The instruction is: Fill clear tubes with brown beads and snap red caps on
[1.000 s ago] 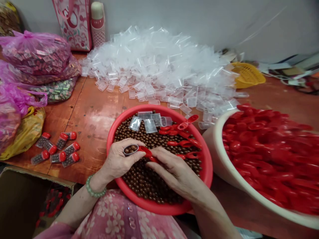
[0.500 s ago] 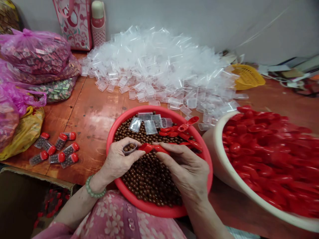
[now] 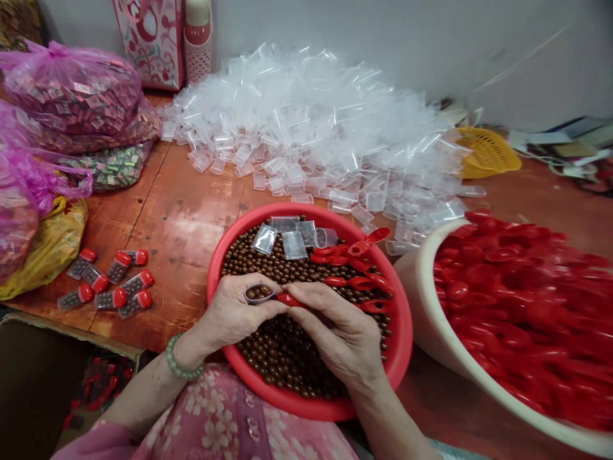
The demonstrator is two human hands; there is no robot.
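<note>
My left hand [image 3: 242,310] is closed around a small clear plastic case [image 3: 260,293], its oval mouth facing up and brown balls showing inside. Between the thumb and fingers of my right hand [image 3: 342,332] is a red plastic cap [image 3: 290,299], mostly hidden by the fingertips and close to the case. Both hands are over a red basin [image 3: 403,358] of glossy brown balls [image 3: 278,367]. On the balls lie several clear cases [image 3: 294,245] and, to the right, several red caps [image 3: 366,243].
A cream tub [image 3: 431,306] heaped with red caps stands at right. Behind the basin rises a pile of clear cases [image 3: 306,121]. Filled, capped cases [image 3: 111,298] lie at left, near pink bags [image 3: 76,96] and above a cardboard box [image 3: 62,332]. A yellow basket [image 3: 488,153] sits at back right.
My hands have come closer together. The red cap, earlier opened out between both hands, is now folded small and mostly covered by my right fingers. The view has shifted slightly.
</note>
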